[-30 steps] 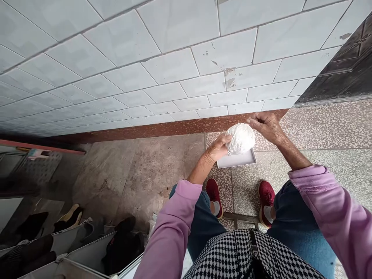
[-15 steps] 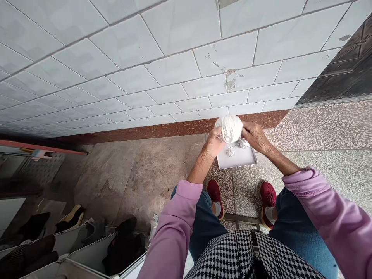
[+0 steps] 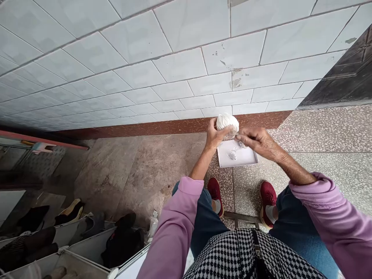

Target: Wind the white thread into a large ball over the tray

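A roundish ball of wound white yarn [image 3: 225, 121] sits in the left hand [image 3: 215, 136], whose fingers curl around its left side with the thumb across its lower front. The right hand [image 3: 259, 142] is just right of the ball and slightly lower, thumb and fingertips pinched together; whether a strand runs between them is too small to tell. The ball is nearly round, so its long axis cannot be told. Below it, a shallow pale rectangular tray [image 3: 248, 158] on the speckled terrazzo floor [image 3: 279, 170] holds a small whitish crinkled bundle [image 3: 233, 155].
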A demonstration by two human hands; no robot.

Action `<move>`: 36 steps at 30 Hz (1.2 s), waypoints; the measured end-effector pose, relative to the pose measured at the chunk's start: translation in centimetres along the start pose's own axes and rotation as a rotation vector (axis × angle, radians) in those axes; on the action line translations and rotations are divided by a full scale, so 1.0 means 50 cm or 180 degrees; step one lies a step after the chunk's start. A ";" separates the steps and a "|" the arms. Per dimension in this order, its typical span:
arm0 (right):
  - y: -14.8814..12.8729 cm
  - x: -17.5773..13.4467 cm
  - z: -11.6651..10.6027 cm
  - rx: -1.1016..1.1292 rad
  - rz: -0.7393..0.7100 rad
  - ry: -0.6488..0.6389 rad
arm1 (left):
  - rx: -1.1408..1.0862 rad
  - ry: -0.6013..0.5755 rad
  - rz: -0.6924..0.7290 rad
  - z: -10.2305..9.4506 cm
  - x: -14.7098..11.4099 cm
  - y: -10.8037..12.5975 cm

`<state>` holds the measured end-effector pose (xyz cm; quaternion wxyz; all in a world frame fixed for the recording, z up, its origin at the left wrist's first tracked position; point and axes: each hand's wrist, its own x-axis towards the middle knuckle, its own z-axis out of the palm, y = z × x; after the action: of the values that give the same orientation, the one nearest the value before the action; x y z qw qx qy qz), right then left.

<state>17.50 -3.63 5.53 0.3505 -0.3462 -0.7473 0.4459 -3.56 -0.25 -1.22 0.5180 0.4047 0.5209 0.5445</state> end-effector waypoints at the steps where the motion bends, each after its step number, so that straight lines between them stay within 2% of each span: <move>1: 0.001 0.002 -0.019 -0.0031 -0.0009 0.0170 | 0.0116 -0.0067 0.0029 0.002 -0.003 0.000; 3: 0.011 0.005 -0.056 -0.0133 0.0011 0.0511 | 0.0201 -0.0338 0.0026 0.009 -0.014 0.005; 5: 0.025 0.006 -0.085 -0.0192 0.0122 0.0760 | 0.0070 -0.0909 -0.0142 0.019 -0.028 0.012; 8: 0.044 0.006 -0.103 0.0004 0.0319 0.0902 | -0.0247 -0.1545 -0.0405 0.033 -0.049 0.026; 13: 0.069 0.020 -0.084 0.0621 0.0512 0.0842 | -0.0563 -0.1853 -0.0796 0.043 -0.068 0.036; 16: 0.086 0.034 -0.067 0.0794 0.0617 0.0757 | -0.0734 -0.1866 -0.0899 0.046 -0.076 0.037; 22: 0.115 0.046 -0.049 0.0577 0.0470 0.0651 | -0.0734 -0.1757 -0.0809 0.057 -0.083 0.033; 27: 0.125 0.049 -0.033 0.0462 0.0495 0.0791 | -0.0811 -0.1270 -0.0655 0.051 -0.063 0.021; 30: 0.129 0.052 -0.015 0.0543 0.0795 0.0663 | -0.0662 -0.0926 -0.0471 0.042 -0.050 0.015; 33: 0.132 0.053 -0.002 0.0935 0.1060 0.0373 | -0.0517 -0.0773 -0.0188 0.035 -0.045 0.005; 36: 0.133 0.053 -0.002 0.1062 0.1013 0.0565 | -0.0218 -0.0728 -0.0067 0.033 -0.049 -0.010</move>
<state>17.59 1.05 0.09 0.3924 -0.4347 -0.5658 0.5806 -1.56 -2.46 -1.25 0.5933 0.4408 0.4437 0.5068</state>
